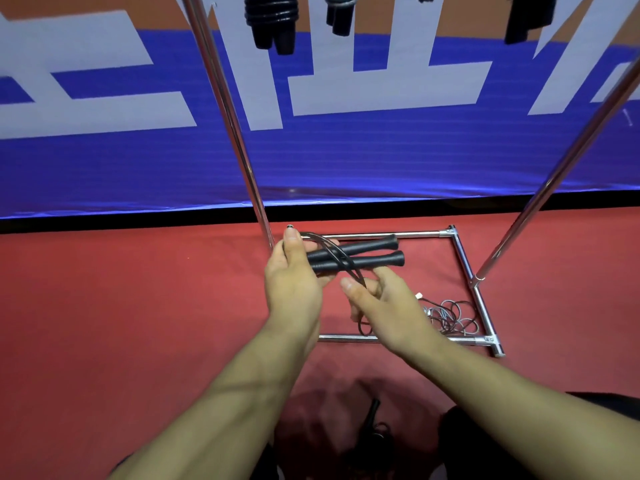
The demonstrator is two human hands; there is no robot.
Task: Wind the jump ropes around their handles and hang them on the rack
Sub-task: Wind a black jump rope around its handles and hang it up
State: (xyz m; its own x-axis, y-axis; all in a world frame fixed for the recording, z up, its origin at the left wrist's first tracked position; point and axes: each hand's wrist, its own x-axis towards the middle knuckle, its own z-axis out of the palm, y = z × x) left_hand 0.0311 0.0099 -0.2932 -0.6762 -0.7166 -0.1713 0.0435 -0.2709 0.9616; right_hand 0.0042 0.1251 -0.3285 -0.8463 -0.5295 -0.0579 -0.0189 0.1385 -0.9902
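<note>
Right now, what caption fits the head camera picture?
Left hand grips two black handles while right hand winds the rope.

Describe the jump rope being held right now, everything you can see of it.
The jump rope has two black handles lying side by side, roughly level, with flared ends pointing right. They look like ribbed rubber or foam. The left hand grips their left ends. A thin dark cord arcs from there across both handles, down into the right hand, which pinches it; a loop hangs below that hand. Winding has barely begun. The rope is held above the rack's base, not touching it.
</note>
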